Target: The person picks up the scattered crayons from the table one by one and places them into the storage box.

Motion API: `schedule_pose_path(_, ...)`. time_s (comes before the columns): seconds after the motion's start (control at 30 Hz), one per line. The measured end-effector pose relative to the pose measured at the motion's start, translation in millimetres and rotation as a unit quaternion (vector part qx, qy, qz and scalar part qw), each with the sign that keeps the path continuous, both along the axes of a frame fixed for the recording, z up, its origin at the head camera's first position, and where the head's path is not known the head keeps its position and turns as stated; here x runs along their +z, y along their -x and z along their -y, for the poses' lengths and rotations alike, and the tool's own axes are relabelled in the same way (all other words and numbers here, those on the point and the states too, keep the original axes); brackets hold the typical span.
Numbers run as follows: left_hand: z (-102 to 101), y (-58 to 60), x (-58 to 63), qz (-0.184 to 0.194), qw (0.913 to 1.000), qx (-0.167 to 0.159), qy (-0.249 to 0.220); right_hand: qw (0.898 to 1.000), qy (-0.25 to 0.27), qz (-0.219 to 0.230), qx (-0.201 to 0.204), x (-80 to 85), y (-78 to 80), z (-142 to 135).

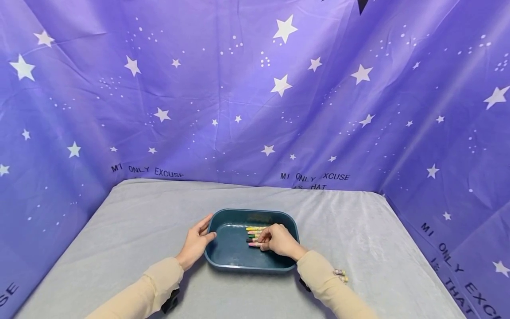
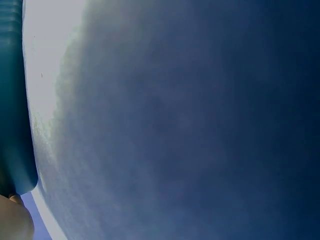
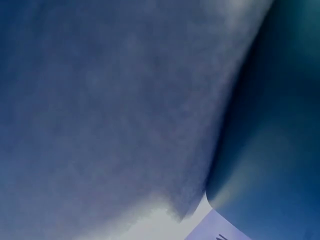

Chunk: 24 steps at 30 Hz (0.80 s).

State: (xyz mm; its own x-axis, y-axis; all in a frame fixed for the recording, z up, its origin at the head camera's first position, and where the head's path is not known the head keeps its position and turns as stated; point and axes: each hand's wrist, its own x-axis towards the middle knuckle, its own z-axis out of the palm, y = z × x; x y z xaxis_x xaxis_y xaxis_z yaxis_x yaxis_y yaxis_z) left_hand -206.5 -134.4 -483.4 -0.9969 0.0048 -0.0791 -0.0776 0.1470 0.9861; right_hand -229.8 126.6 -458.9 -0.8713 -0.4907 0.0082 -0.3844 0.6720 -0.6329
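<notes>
A dark teal tray [image 1: 229,253] with rounded corners stands on the grey cloth. My left hand [image 1: 195,243] grips its left rim, thumb over the inner side and fingers outside. Several crayons lie side by side in the tray's right half, among them a yellow crayon [image 1: 252,229], a green crayon and a black crayon [image 1: 249,240]. Nearest the front is a pink crayon [image 1: 253,244], which my right hand [image 1: 280,240] pinches between thumb and fingers. That hand hides the crayons' right ends. The tray's outer wall shows in the left wrist view [image 2: 12,110] and right wrist view [image 3: 270,135].
Two more crayons [image 1: 340,272] lie on the cloth to the right of the tray, partly behind my right sleeve [image 1: 326,279]. The grey cloth [image 1: 131,221] covers the table. A purple star-patterned curtain [image 1: 239,88] hangs behind and along both sides.
</notes>
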Motion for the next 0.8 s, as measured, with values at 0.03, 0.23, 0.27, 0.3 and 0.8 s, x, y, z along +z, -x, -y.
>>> schedule_pose_path(0.03, 0, 0.3, -0.1, 0.000, 1.0000, 0.000, 0.000, 1.000, -0.001, -0.005, 0.000, 0.0, 0.1, 0)
schedule_pose_path(0.23, 0, 0.3, -1.1, -0.005, 1.0000, 0.001, 0.004, 1.000, 0.004, -0.007, -0.001, 0.3, -1.3, -1)
schedule_pose_path(0.27, 0, 0.2, -1.1, -0.007, 1.0000, 0.001, 0.006, 1.000, 0.006, -0.006, -0.001, 0.4, -1.5, -1)
schedule_pose_path(0.3, 0, 0.1, -0.9, -0.009, 0.9999, 0.000, 0.006, 1.000, 0.010, -0.003, -0.001, 0.4, -1.6, -1)
schedule_pose_path(0.8, 1, -0.6, -1.0, -0.005, 0.9999, -0.005, 0.007, 0.994, 0.110, 0.003, -0.028, 14.8, -6.0, -7)
